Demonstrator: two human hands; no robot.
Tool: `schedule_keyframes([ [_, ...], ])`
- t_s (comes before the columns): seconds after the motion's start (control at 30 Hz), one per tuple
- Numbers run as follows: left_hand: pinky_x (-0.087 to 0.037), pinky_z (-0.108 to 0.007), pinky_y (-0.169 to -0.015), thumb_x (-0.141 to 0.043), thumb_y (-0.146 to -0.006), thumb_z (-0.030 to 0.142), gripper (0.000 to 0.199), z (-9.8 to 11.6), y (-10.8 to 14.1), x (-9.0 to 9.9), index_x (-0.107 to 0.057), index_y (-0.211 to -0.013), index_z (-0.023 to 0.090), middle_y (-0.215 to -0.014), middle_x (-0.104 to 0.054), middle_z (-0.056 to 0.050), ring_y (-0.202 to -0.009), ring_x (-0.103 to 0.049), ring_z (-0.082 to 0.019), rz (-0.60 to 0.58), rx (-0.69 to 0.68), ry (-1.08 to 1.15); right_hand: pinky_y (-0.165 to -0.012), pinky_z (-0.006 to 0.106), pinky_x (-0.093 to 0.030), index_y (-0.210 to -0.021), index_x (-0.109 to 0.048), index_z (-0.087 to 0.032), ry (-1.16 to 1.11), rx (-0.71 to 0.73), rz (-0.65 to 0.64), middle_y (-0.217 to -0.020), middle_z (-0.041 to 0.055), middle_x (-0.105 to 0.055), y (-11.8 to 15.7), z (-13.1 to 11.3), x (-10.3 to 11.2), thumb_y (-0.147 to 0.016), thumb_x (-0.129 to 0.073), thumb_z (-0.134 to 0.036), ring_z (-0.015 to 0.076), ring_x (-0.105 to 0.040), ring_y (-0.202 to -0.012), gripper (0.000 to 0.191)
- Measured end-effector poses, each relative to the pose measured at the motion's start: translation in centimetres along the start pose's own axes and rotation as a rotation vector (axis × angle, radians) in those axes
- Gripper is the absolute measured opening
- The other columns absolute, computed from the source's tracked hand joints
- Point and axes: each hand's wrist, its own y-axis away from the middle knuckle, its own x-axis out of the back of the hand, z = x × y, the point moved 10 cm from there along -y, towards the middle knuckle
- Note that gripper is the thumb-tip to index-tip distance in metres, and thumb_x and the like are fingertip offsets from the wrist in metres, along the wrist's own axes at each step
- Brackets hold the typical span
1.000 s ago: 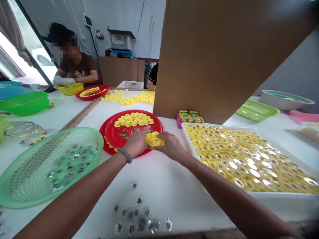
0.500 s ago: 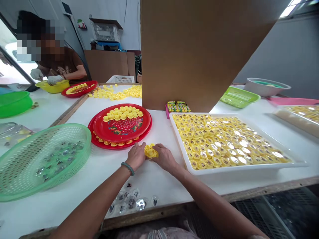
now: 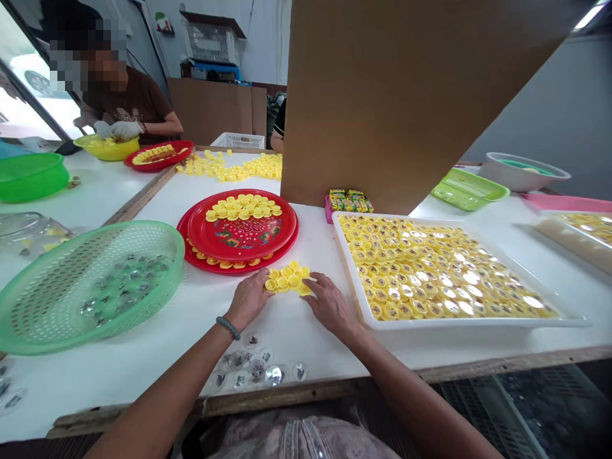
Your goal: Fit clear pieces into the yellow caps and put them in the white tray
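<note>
A small cluster of yellow round pieces lies on the white table between my hands. My left hand touches the cluster's left side, its fingers close together; whether a piece is pinched there is hard to see. On the right side, my right hand rests with its fingers apart, fingertips at the cluster's edge. Just beyond is a red patterned tray with yellow pieces along its far part, stacked over another red tray with more pieces. Clear discs with dark prints lie near the front edge.
A white tray full of yellow pieces stands at the right. A green mesh basket holds clear discs at the left. Upright cardboard blocks the middle back. A gloved person works over a yellow bowl at the back left.
The yellow pieces, bunched between my hands before, now lie spread on the table. My right hand's fingers have opened and my hands are slightly farther apart. The camera view has shifted.
</note>
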Motion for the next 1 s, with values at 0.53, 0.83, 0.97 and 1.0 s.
schedule_keyframes([
  [0.53,-0.043,-0.029,-0.086,-0.047,-0.073,0.012,0.034,0.3,1.8,1.0,-0.053,-0.105,0.021,-0.112,-0.059,-0.004,-0.098,-0.056,-0.021,0.097,-0.149,0.013,-0.068,0.023,-0.046,-0.099,-0.066,-0.020,-0.321,0.078,-0.376,-0.090,0.0034,-0.062,7.9,-5.2,-2.3,-0.077,-0.062,-0.016,0.0132,-0.059,-0.074,0.022],
  [0.83,-0.040,-0.030,-0.095,-0.041,-0.067,0.003,0.046,1.9,3.9,-0.9,-0.058,-0.105,0.023,-0.110,-0.062,0.000,-0.106,-0.051,-0.018,-0.073,-0.299,0.096,-0.067,0.021,-0.045,-0.075,-0.069,-0.019,-0.386,-0.026,-0.433,-0.076,0.0006,-0.063,8.1,-4.8,-3.4,-0.076,-0.061,-0.014,0.0123,-0.059,-0.070,0.009],
  [0.97,-0.040,-0.029,-0.096,-0.042,-0.070,0.004,0.043,3.1,4.3,-0.2,-0.059,-0.106,0.021,-0.113,-0.062,-0.002,-0.106,-0.051,-0.017,0.024,-0.378,0.212,-0.064,0.022,-0.047,-0.091,-0.070,-0.019,-0.488,-0.165,-0.196,-0.076,0.0016,-0.062,6.7,-2.7,-1.8,-0.084,-0.056,-0.025,0.0113,-0.059,-0.063,0.017],
  [1.0,-0.042,-0.030,-0.093,-0.043,-0.073,0.008,0.038,2.9,4.5,0.3,-0.060,-0.105,0.020,-0.111,-0.063,-0.003,-0.101,-0.054,-0.017,0.076,-0.330,0.267,-0.063,0.022,-0.047,-0.095,-0.069,-0.019,-0.500,-0.169,-0.113,-0.077,0.0022,-0.062,6.4,-2.5,-1.1,-0.085,-0.055,-0.026,0.0112,-0.059,-0.064,0.019],
])
